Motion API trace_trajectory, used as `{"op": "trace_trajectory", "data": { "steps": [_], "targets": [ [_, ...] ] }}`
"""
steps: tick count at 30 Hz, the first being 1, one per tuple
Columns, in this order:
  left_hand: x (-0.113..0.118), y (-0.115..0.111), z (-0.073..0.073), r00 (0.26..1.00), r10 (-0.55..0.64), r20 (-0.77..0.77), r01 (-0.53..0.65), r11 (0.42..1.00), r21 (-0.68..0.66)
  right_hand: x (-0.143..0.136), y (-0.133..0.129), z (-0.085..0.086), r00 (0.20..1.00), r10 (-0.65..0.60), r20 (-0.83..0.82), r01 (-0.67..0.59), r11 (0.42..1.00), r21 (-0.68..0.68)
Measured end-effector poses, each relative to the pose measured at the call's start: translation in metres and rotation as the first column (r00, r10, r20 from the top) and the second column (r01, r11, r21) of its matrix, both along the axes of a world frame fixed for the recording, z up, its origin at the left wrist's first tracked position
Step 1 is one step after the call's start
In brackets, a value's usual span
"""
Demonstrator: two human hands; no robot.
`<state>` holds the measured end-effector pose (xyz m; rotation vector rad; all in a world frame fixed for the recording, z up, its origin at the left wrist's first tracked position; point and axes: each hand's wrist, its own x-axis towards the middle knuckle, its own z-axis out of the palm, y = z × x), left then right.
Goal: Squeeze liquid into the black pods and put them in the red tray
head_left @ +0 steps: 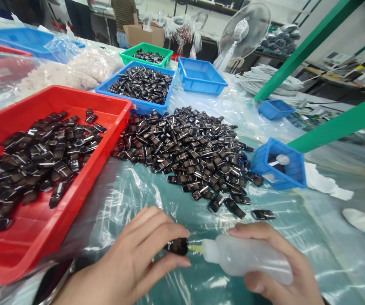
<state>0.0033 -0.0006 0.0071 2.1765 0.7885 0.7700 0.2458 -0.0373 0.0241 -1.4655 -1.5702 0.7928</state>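
Between thumb and fingers, my left hand (147,250) pinches a small glossy black plastic case (178,246), one end turned to the right. My right hand (280,258) is wrapped round a translucent white squeeze bottle (249,256), which lies on its side in the grip. The bottle's thin yellowish nozzle (196,248) points left and reaches the end of the black case; whether it goes inside I cannot tell. Just beyond my hands lies a big heap of similar black cases (188,148). One loose case (263,214) rests near the bottle.
A red tray (96,186) with black cases stands at left. Behind the heap are a blue bin of cases (166,101), a green bin (169,55) and another blue bin (201,87). A small blue basket (277,178) and green posts (344,123) stand at right. Plastic sheeting covers the table.
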Motion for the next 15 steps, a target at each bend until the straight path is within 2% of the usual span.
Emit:
{"op": "trace_trajectory", "data": {
  "steps": [3,7,12,15],
  "targets": [
    [0.0008,0.0003,-0.0012,1.0,0.009,-0.002,-0.009,1.0,0.005,-0.0024,-0.0006,0.0014,1.0,-0.007,-0.03,0.006,0.999,-0.038],
    [0.0018,0.0003,0.0014,0.999,0.039,-0.005,-0.039,0.999,0.018,-0.0032,-0.0001,0.0028,0.999,-0.033,0.0,0.033,0.999,-0.021],
    [0.001,-0.0027,0.0082,0.997,0.055,-0.06,-0.059,0.996,-0.065,-0.0009,-0.0003,0.0025,0.999,-0.01,0.032,0.011,0.999,-0.039],
    [0.0016,-0.0043,0.0064,0.995,0.086,-0.053,-0.092,0.987,-0.132,-0.0006,-0.0012,0.0028,0.998,-0.018,0.06,0.019,0.999,-0.03]
  ]
}}
